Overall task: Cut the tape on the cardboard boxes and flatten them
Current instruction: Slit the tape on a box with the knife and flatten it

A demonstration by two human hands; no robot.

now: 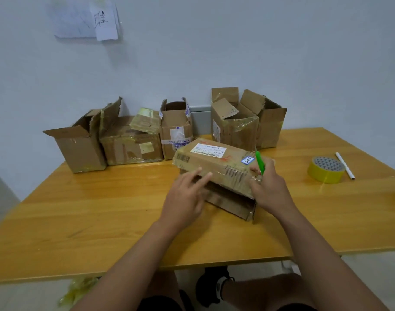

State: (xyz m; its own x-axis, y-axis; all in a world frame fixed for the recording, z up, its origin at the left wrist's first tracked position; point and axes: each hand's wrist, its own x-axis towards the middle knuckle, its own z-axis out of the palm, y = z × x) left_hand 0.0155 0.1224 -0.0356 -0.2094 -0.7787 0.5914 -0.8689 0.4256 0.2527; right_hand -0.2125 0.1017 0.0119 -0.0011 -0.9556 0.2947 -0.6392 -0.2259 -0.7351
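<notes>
On the surface (pixel 102 209), left hand (pixel 183 198) lies open-fingered on the box (pixel 216 162), right hand (pixel 268 187) steadies its end, grip around a green cutter (pixel 259 161).

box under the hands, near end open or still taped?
Open. The box shows a dark hollow on the side facing the camera, its flap hanging down toward the table. The far end cannot be seen.

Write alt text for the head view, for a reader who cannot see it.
A person's left hand rests straight fingers on a taped box on a wooden table, while the right hand grips a green cutter at its right end. Opened boxes line the wall behind; a yellow tape roll and pen lie to the right.
</notes>
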